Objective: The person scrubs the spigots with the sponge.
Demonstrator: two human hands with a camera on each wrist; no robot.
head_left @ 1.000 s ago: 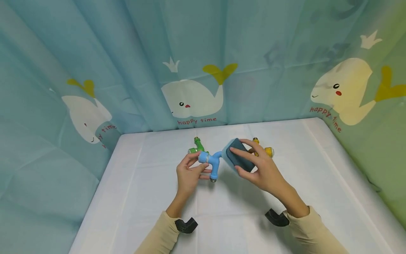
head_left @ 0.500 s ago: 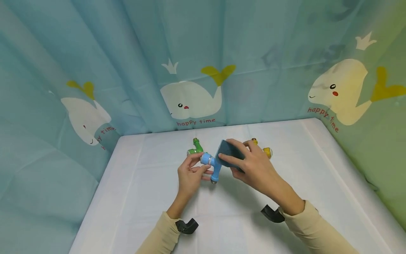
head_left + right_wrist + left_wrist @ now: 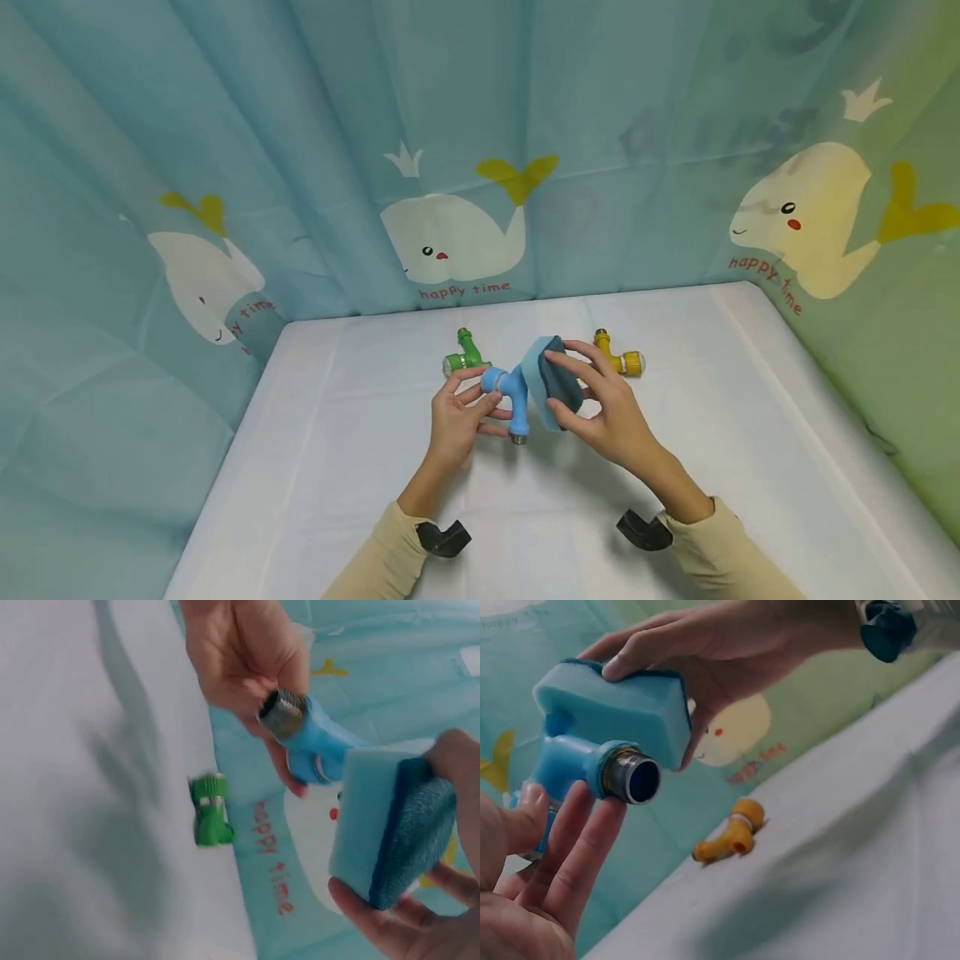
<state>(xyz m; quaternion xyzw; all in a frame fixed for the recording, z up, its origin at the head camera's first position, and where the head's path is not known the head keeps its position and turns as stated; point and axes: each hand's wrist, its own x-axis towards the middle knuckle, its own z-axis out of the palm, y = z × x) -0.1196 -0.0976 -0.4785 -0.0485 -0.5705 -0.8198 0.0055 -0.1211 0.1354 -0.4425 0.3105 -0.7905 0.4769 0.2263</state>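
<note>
1. The left hand (image 3: 459,421) pinches the blue tap (image 3: 520,408) near its knob (image 3: 492,381), above the middle of the table (image 3: 360,467).
2. The right hand (image 3: 613,417) grips the sponge (image 3: 562,387), which touches the blue tap from the right.
3. Farther, the green tap (image 3: 468,347) lies left, the yellow tap (image 3: 613,362) right.

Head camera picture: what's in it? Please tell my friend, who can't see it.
A person's left hand holds a blue tap while the right hand holds a two-tone blue sponge against it, above a white table. A green tap and a yellow tap lie on the table behind. Beyond hangs a blue-green curtain printed with white whales.
</note>
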